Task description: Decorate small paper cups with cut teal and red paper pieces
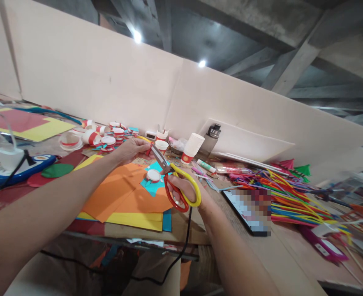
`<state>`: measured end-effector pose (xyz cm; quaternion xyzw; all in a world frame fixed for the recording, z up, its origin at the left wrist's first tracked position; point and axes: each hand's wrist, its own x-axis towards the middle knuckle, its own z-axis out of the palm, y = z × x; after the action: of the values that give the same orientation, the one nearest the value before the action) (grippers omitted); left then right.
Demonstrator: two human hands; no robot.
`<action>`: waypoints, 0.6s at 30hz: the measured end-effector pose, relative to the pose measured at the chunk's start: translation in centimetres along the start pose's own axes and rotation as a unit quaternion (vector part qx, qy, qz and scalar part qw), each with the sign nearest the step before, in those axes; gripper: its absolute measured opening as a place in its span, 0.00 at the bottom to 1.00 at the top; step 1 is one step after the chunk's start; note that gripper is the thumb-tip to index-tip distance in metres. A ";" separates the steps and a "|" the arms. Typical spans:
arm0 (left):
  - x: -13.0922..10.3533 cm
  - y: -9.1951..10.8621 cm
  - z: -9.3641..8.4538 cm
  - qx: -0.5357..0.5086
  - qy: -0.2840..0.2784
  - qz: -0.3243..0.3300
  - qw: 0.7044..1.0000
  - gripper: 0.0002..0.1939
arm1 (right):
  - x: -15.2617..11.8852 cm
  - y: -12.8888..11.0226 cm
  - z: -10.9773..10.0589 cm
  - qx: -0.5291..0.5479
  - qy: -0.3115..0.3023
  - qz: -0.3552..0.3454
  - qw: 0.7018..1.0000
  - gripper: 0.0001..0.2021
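Note:
My right hand (183, 188) grips a pair of scissors (194, 185) by its red and yellow loops, with the blades pointing away to the upper left. Close to the blade tips, my left hand (132, 149) pinches a small red piece (148, 150), perhaps paper; its shape is hard to make out. Below the blades lies a cut turquoise paper (152, 190) with a small white and red paper-cup piece (153, 176) on it. These rest on orange sheets (116, 193), with yellow sheets (138, 220) underneath.
Several cut paper-cup pieces (91, 137) lie at the back left. A cup stack (193, 148), a dark bottle (210, 142) and a glue stick (206, 165) are behind the scissors. To the right are a phone (246, 211) and colourful pipe cleaners (287, 195). A power strip (24, 170) sits left.

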<state>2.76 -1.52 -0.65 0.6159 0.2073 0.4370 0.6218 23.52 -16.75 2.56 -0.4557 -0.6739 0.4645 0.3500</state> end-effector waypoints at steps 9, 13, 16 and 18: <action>0.0 0.1 0.2 0.011 0.006 0.001 1.000 0.15 | -0.3 -0.5 0.2 -0.033 0.015 -0.019 0.999 0.11; -0.1 0.0 0.1 0.026 0.001 -0.005 1.000 0.15 | -0.1 -0.3 0.3 -0.043 0.038 -0.007 0.998 0.11; 0.0 -0.1 0.2 0.026 0.023 -0.022 0.999 0.14 | 0.4 0.4 0.2 -0.109 0.091 0.034 0.989 0.09; 0.0 -0.2 0.3 0.013 0.047 -0.034 0.998 0.12 | 0.8 1.0 0.1 -0.198 0.134 0.047 0.970 0.09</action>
<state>3.06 -1.64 -0.75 0.5955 0.2623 0.4415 0.6179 23.47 -15.84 1.62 -0.6055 -0.6772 0.2723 0.3173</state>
